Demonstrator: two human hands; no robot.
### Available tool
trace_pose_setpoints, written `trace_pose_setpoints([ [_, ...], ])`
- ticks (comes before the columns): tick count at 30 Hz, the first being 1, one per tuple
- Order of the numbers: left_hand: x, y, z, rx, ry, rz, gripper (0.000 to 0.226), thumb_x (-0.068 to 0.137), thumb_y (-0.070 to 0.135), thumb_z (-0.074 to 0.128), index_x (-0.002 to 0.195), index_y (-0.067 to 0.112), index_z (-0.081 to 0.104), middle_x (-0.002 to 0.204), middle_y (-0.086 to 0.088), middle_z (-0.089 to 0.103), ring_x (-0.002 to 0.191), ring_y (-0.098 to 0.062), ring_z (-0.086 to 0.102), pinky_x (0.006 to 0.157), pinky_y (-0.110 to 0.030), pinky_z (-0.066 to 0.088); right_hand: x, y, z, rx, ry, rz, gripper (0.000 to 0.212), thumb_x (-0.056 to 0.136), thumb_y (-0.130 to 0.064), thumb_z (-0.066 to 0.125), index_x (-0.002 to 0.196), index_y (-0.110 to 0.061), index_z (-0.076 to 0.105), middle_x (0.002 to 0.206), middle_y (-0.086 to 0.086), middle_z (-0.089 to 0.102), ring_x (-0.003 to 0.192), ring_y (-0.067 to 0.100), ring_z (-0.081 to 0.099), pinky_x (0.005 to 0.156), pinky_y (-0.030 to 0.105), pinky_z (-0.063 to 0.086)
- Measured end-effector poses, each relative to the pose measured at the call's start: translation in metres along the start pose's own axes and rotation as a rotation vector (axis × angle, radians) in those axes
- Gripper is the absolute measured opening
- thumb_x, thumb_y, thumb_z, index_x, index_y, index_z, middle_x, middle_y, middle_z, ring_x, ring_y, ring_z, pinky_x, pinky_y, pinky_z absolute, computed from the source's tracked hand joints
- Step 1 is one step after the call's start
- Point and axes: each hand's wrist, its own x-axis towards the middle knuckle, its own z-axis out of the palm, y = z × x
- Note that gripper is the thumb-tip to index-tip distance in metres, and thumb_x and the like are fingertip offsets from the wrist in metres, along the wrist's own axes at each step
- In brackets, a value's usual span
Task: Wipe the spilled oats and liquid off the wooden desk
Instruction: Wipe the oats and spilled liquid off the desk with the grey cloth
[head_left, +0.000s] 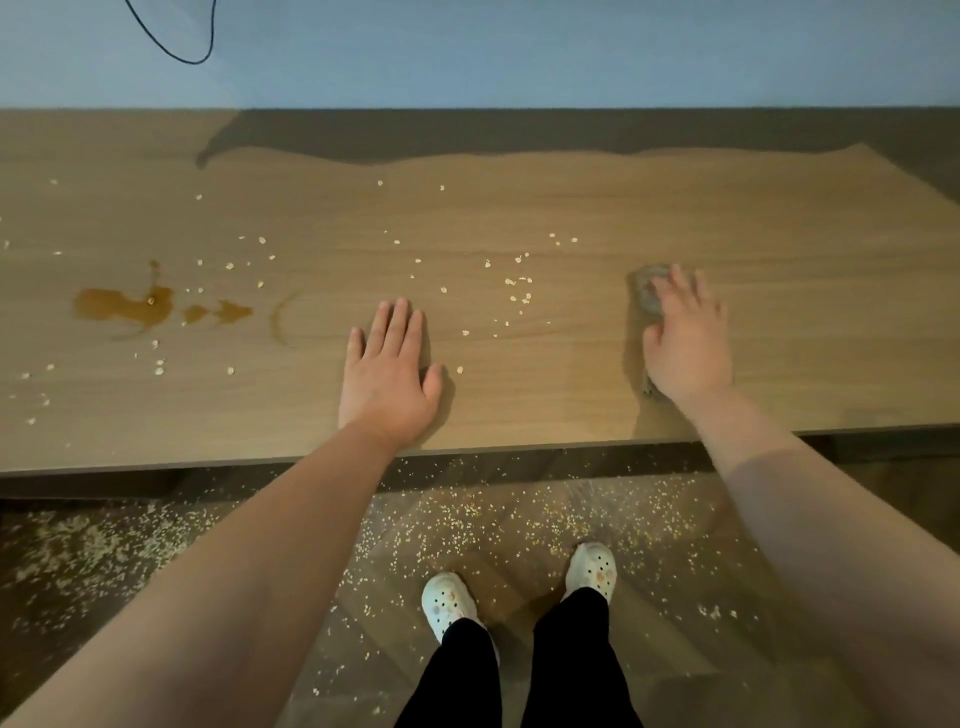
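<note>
Oats (519, 283) on desk (779, 234), cloth (647, 293) under R hand (685, 343)

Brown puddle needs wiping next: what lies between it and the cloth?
Head view: scattered oats, the left hand flat on the desk, then a faint curved smear.

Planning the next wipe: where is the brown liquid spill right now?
Head view: the brown liquid spill lies on the left part of the desk, left of the flat left hand, with oats scattered around it.

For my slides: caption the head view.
Right hand presses grey cloth on oat-strewn wooden desk; left hand lies flat, brown liquid spill unwiped.
</note>
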Motion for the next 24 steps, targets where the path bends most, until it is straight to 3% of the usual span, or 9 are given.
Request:
trace_pose_setpoints([
  [2,0.000,0.000,0.000,-0.006,0.007,-0.004,0.067,0.099,0.046,0.020,0.157,0.016,0.002,0.164,-0.003,-0.006,0.151,-0.018,-0.009,0.123,-0.045,0.000,-0.008,0.000,0.001,0.041,0.066,0.344,0.058,0.099,-0.022,0.041,0.153,-0.012,0.025,0.162,0.011,0.014,0.150,0.033,0.008,0.121,0.053,0.011],
  [4,0.000,0.000,0.001,-0.019,0.021,-0.004,0.066,0.100,0.045,0.022,0.157,0.016,0.004,0.164,-0.002,-0.004,0.151,-0.018,-0.008,0.123,-0.044,0.000,-0.022,-0.027,0.007,-0.030,0.091,0.437,0.060,0.099,-0.027,0.037,0.154,-0.007,0.022,0.162,0.016,0.014,0.149,0.038,0.009,0.121,0.053,0.012],
  [8,0.001,-0.002,0.000,-0.155,0.070,-0.054,0.061,0.101,0.036,0.029,0.157,0.016,0.014,0.165,0.000,0.002,0.151,-0.014,-0.004,0.122,-0.037,-0.004,-0.046,-0.066,0.022,-0.115,-0.032,-0.155,0.061,0.098,-0.026,0.031,0.155,-0.016,0.010,0.162,0.009,0.000,0.149,0.030,-0.006,0.120,0.045,-0.002],
  [10,0.004,-0.002,-0.001,-0.230,0.107,-0.167,0.060,0.101,0.033,0.030,0.157,0.014,0.016,0.165,-0.002,0.003,0.151,-0.015,-0.004,0.122,-0.036,-0.004,-0.036,-0.047,0.015,-0.132,-0.100,-0.314,0.059,0.098,-0.027,0.028,0.153,-0.022,0.008,0.163,0.003,-0.001,0.149,0.023,-0.008,0.120,0.045,-0.003],
  [11,0.005,-0.002,-0.001,-0.242,0.120,-0.226,0.061,0.101,0.033,0.030,0.157,0.014,0.015,0.165,-0.003,0.002,0.151,-0.016,-0.004,0.123,-0.037,-0.004,-0.026,-0.035,0.012,-0.140,-0.081,-0.256,0.059,0.098,-0.028,0.029,0.153,-0.023,0.009,0.163,0.002,0.001,0.149,0.022,-0.007,0.120,0.047,-0.001],
  [15,0.009,0.000,0.000,-0.180,0.094,-0.305,0.066,0.100,0.040,0.026,0.157,0.013,0.006,0.165,-0.005,-0.004,0.151,-0.018,-0.008,0.122,-0.040,-0.004,0.003,-0.031,0.011,-0.079,0.014,0.366,0.064,0.098,-0.024,0.038,0.157,-0.018,0.012,0.164,0.006,0.001,0.151,0.029,-0.002,0.117,0.063,0.005],
  [17,0.011,0.002,0.000,-0.158,0.076,-0.330,0.068,0.100,0.042,0.024,0.157,0.013,0.003,0.164,-0.005,-0.006,0.151,-0.019,-0.010,0.122,-0.042,-0.004,-0.002,-0.055,0.015,-0.069,0.013,0.321,0.071,0.095,-0.018,0.041,0.157,-0.017,0.007,0.164,0.008,-0.004,0.150,0.032,-0.005,0.117,0.063,0.003],
  [21,0.018,0.005,0.001,-0.125,0.051,-0.405,0.072,0.099,0.047,0.022,0.157,0.014,-0.003,0.164,-0.004,-0.010,0.150,-0.021,-0.012,0.122,-0.046,-0.004,-0.017,-0.049,0.016,-0.098,-0.039,-0.119,0.070,0.096,-0.009,0.037,0.153,-0.022,0.000,0.162,0.002,-0.009,0.149,0.026,-0.014,0.120,0.056,0.000],
  [24,0.018,0.007,0.003,-0.099,0.050,-0.404,0.074,0.098,0.049,0.021,0.157,0.013,-0.004,0.164,-0.005,-0.011,0.150,-0.021,-0.013,0.122,-0.047,-0.003,0.019,-0.024,0.011,-0.078,0.004,0.011,0.064,0.097,-0.012,0.036,0.156,-0.018,0.012,0.164,0.004,0.000,0.151,0.027,-0.005,0.120,0.056,0.005],
])
